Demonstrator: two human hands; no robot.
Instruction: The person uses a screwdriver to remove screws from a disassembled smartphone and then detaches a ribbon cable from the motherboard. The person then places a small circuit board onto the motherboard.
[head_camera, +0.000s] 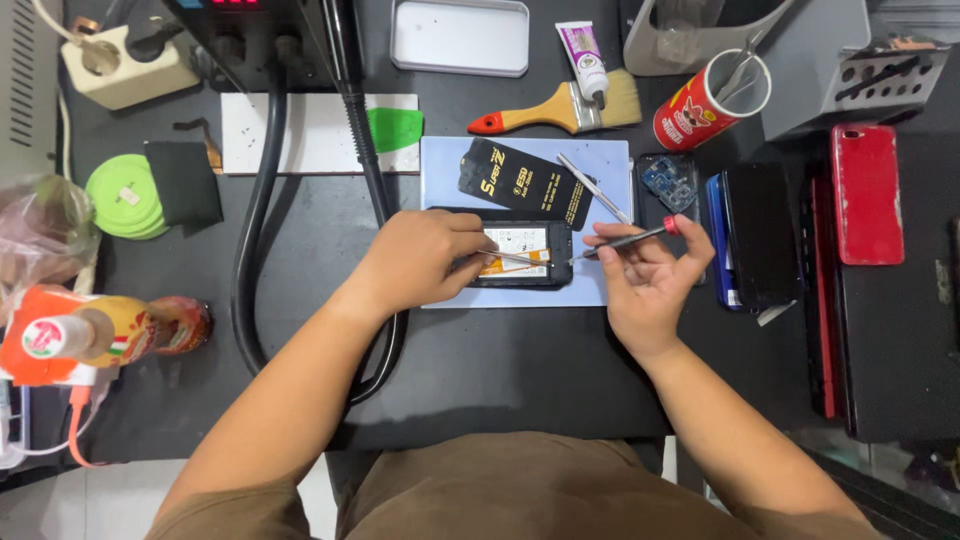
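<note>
At frame centre, the left hand (420, 262) pinches thin metal tweezers (515, 259) over an opened black phone (522, 254) with its glossy innards exposed, lying on a pale blue mat (445, 170). Just right of the phone, the right hand (648, 280), fingers curled closed, grips a slim red-tipped screwdriver (630, 240) pointing at the phone's edge.

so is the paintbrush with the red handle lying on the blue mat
No, the paintbrush lies on the black table above the blue mat, which holds the opened phone under both hands.
</note>
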